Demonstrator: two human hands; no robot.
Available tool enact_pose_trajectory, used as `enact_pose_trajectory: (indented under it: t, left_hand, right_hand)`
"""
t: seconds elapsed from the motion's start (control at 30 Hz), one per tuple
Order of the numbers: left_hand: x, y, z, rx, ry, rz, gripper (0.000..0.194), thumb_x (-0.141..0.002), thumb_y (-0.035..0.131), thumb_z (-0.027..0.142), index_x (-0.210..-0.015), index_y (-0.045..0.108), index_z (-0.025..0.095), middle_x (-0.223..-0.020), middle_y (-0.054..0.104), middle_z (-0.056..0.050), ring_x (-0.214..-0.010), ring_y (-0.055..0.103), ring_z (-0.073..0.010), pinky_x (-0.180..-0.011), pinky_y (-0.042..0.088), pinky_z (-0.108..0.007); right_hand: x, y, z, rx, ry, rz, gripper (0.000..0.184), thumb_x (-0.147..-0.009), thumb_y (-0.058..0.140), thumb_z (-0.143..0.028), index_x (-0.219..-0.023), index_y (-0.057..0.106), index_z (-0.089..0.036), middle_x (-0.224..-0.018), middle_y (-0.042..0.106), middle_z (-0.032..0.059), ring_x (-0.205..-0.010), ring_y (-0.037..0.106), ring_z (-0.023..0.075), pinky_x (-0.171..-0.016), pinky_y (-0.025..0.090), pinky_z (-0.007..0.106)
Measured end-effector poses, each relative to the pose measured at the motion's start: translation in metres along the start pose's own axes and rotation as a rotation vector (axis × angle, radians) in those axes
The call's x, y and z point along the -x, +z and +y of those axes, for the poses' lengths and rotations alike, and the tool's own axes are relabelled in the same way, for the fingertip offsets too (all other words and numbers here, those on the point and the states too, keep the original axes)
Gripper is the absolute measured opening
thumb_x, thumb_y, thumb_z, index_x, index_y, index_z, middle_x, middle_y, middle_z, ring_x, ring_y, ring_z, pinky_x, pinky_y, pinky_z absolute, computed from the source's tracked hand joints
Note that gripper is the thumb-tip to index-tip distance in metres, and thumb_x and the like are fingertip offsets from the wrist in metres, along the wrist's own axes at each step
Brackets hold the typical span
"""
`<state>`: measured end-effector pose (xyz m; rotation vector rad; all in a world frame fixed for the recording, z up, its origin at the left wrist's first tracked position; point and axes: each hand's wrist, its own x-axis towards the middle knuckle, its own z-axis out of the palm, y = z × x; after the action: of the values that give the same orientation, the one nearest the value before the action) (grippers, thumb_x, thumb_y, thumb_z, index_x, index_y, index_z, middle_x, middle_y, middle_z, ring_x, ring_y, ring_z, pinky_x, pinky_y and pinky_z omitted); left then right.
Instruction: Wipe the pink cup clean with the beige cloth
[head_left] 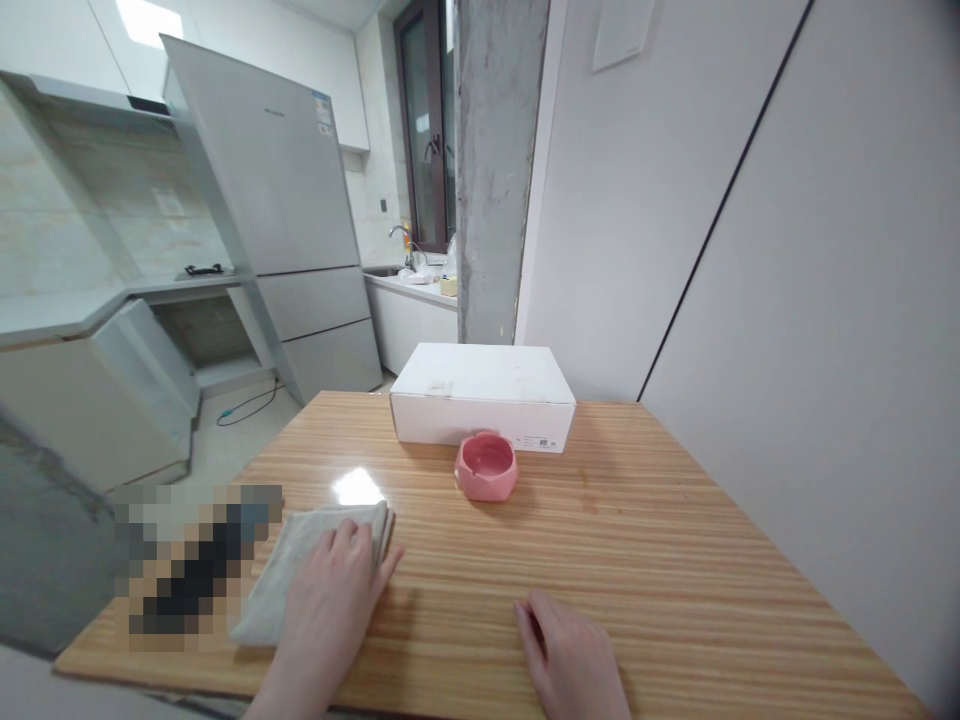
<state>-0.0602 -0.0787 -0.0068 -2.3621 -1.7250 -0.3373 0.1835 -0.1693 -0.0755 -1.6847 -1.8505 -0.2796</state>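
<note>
A folded light-grey cloth [271, 575] lies at the left of the wooden table [675, 560]. My left hand [334, 580] rests on top of it, the thumb stretched out to the right past the cloth's edge and the other fingers slightly bent. Close to the table's near edge, my right hand [570, 645] lies on the bare wood, its fingers loosely curled in with nothing visible in them. Farther back, between the two hands, stands a pink faceted ashtray [487, 480] with a notched rim.
Behind the ashtray is a white cardboard box [480, 420]. A pixelated dark item [202, 570] lies left of the cloth. A pale wall [750, 300] flanks the table on the right. Beyond stand a fridge [277, 180], a sink counter [412, 310] and a concrete pillar [495, 180].
</note>
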Motion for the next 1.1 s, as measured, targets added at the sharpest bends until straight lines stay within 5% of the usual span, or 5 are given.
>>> enact_pose_trajectory:
  t: [0.33, 0.53, 0.67, 0.9, 1.1]
  left_hand:
    - [0.049, 0.055, -0.061, 0.382, 0.388, 0.24, 0.046, -0.087, 0.056, 0.032, -0.133, 0.05, 0.028, -0.129, 0.06, -0.002, -0.114, 0.06, -0.0202, -0.094, 0.051, -0.032]
    - [0.027, 0.039, 0.005, 1.021, -0.063, 0.042, 0.037, -0.092, 0.044, 0.042, -0.115, 0.067, 0.024, -0.116, 0.068, -0.004, -0.113, 0.06, -0.0242, -0.099, 0.047, -0.04]
    - [0.016, 0.021, 0.074, 1.428, -0.179, -0.07, 0.041, -0.09, 0.045, 0.048, -0.11, 0.069, 0.022, -0.115, 0.068, -0.006, -0.115, 0.059, -0.0286, -0.106, 0.039, -0.048]
    - [0.033, 0.025, 0.151, 1.343, 0.33, -0.233, 0.038, -0.093, 0.043, 0.033, -0.127, 0.058, 0.024, -0.132, 0.057, -0.008, -0.125, 0.05, -0.0258, -0.11, 0.034, -0.048]
    - [-0.01, -0.002, 0.129, 1.237, 0.425, -0.212, 0.037, -0.088, 0.055, 0.035, -0.124, 0.059, 0.028, -0.138, 0.052, -0.005, -0.13, 0.044, -0.0233, -0.111, 0.033, -0.042]
  right_hand:
    - [-0.004, 0.0, 0.004, -0.375, 0.313, -0.128, 0.044, -0.092, 0.04, -0.052, -0.061, 0.051, -0.022, -0.051, 0.056, -0.0006, -0.047, 0.054, 0.0159, -0.049, 0.032, 0.026]
    - [-0.027, -0.009, -0.005, -1.352, 0.918, -0.236, 0.053, -0.069, 0.061, -0.071, -0.072, 0.059, -0.018, -0.054, 0.062, 0.0018, -0.044, 0.058, 0.0169, -0.044, 0.044, 0.026]
    - [-0.042, -0.023, -0.01, -1.896, 0.936, -0.38, 0.054, -0.073, 0.071, -0.054, -0.108, 0.062, -0.013, -0.102, 0.071, 0.0134, -0.094, 0.068, 0.0253, -0.089, 0.049, 0.039]
    - [-0.038, -0.022, 0.008, -1.923, 1.186, -0.232, 0.038, -0.074, 0.067, -0.053, -0.08, 0.066, -0.016, -0.077, 0.073, 0.0098, -0.087, 0.07, 0.0282, -0.079, 0.054, 0.041]
    - [-0.034, -0.029, 0.026, -1.898, 1.364, -0.181, 0.014, -0.072, 0.068, -0.029, -0.071, 0.066, -0.015, -0.069, 0.072, 0.0092, -0.087, 0.07, 0.0294, -0.078, 0.056, 0.041]
